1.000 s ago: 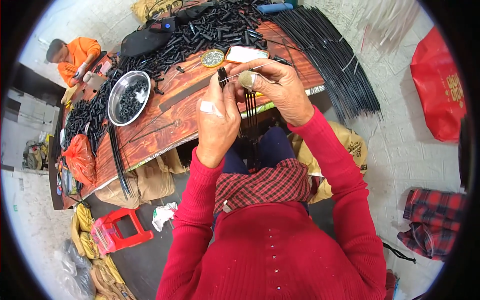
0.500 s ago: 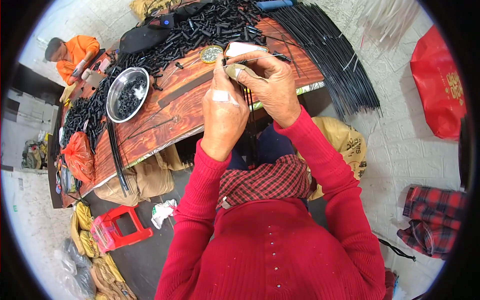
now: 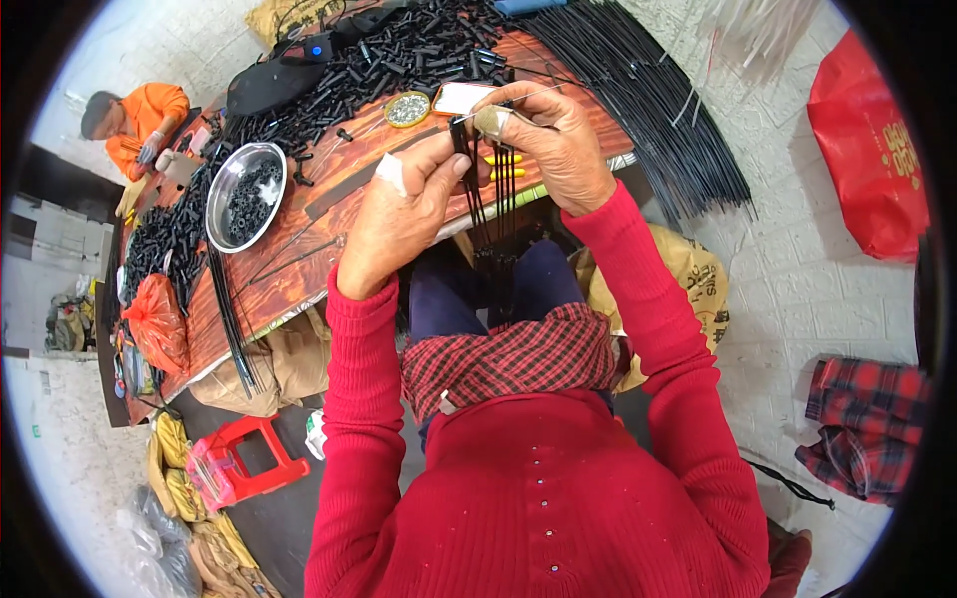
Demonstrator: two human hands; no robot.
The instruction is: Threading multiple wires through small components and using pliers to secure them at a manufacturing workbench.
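My left hand (image 3: pixel 404 204), with a white patch of tape on it, pinches the top of a cluster of thin black rods (image 3: pixel 478 199), which look like umbrella ribs. They hang down over the table edge towards my lap. Close beside it, my right hand (image 3: pixel 556 149) grips a thin wire (image 3: pixel 543 92) between thumb and fingers. A tan cover wraps the right thumb. The wire runs to the top of the rods; how it is joined there is too small to make out. Just behind the rods lies a yellow-handled tool (image 3: pixel 513 159).
A reddish wooden table (image 3: pixel 264 289) carries a metal bowl (image 3: pixel 212 214) of small black parts, a round tin (image 3: pixel 407 109) of small metal pieces and a white tray (image 3: pixel 462 98). Loose black tubes (image 3: pixel 389 60) pile behind; long black rods (image 3: pixel 638 100) lie right. A person in orange (image 3: pixel 155 112) works far left.
My left hand has moved left and down, away from the right hand, and now pinches the rod tops. The rods show more fully. My right hand has shifted slightly right, still on the wire.
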